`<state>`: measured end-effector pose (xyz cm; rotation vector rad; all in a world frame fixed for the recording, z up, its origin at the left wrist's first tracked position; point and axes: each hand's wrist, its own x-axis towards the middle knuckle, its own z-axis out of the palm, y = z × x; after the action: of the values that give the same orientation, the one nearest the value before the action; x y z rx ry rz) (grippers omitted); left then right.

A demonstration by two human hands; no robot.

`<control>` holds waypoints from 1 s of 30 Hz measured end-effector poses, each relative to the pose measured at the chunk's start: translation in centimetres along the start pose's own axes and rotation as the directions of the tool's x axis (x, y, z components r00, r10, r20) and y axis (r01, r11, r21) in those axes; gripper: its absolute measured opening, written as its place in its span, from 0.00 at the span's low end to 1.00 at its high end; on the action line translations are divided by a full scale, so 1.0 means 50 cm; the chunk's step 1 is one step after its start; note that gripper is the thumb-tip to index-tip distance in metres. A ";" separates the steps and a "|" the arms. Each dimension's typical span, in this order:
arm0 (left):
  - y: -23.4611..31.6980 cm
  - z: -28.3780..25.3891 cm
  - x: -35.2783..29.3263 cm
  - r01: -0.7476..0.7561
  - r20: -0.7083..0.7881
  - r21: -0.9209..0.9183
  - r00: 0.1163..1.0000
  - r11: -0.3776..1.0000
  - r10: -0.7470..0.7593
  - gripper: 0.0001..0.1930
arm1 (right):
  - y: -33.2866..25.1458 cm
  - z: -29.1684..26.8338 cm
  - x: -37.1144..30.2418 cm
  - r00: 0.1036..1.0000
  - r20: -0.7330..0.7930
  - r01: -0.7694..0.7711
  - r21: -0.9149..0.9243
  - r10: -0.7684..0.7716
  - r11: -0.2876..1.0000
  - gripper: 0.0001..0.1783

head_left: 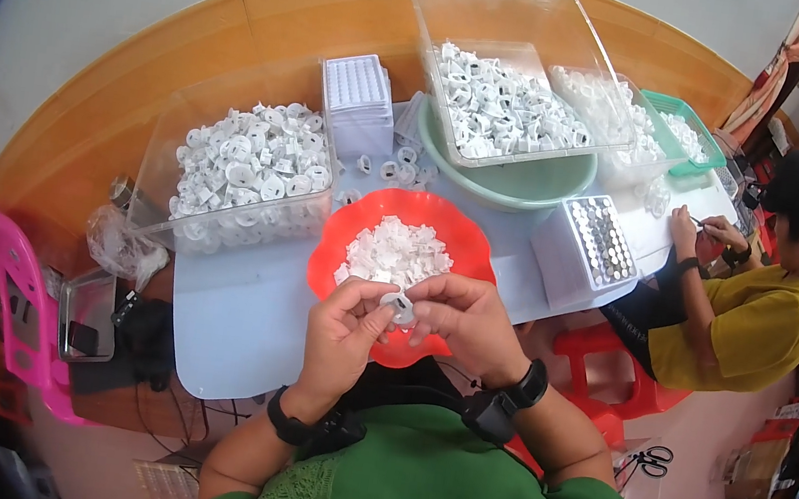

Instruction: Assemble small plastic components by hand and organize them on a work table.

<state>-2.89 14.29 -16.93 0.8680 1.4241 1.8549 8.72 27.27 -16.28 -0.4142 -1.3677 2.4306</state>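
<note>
Pale tabletop [230, 308]: a small white part [399, 306], seemingly ring-shaped, is pinched between left hand [344, 328] and right hand [467, 314]; it is best kept steady over the red bowl [466, 243].

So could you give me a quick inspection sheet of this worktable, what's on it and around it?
Surface: pale table, crowded along the far side.
Job's things: small white part pinched between both hands; orange bowl of small white pieces just beyond.
Clutter: two clear bins of white parts, green basin, white block trays, green basket.
Fingers: left hand and right hand both closed on the part.
Cables: dark cables hang under the left table edge.
Surroundings: a co-worker seated at right, red stools, scissors on the floor, pink chair.
</note>
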 end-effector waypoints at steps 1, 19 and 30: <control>-0.002 0.007 0.004 0.019 0.007 -0.006 1.000 1.000 -0.019 0.08 | 0.001 -0.005 -0.008 0.998 0.001 0.061 -0.149 -0.062 0.987 0.09; -0.005 0.024 0.034 0.506 0.357 -0.269 0.842 0.819 -0.404 0.11 | -0.030 -0.034 -0.063 0.807 0.231 0.531 -0.688 -0.543 0.495 0.11; -0.024 0.029 0.031 0.492 0.492 -0.191 0.796 0.849 -0.351 0.19 | -0.034 -0.059 -0.098 0.854 0.096 0.438 -0.665 -0.512 0.605 0.09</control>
<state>-2.50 16.62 -17.62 0.6770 0.9122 1.3684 14.56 28.36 -15.81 -0.2698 -1.9799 1.4047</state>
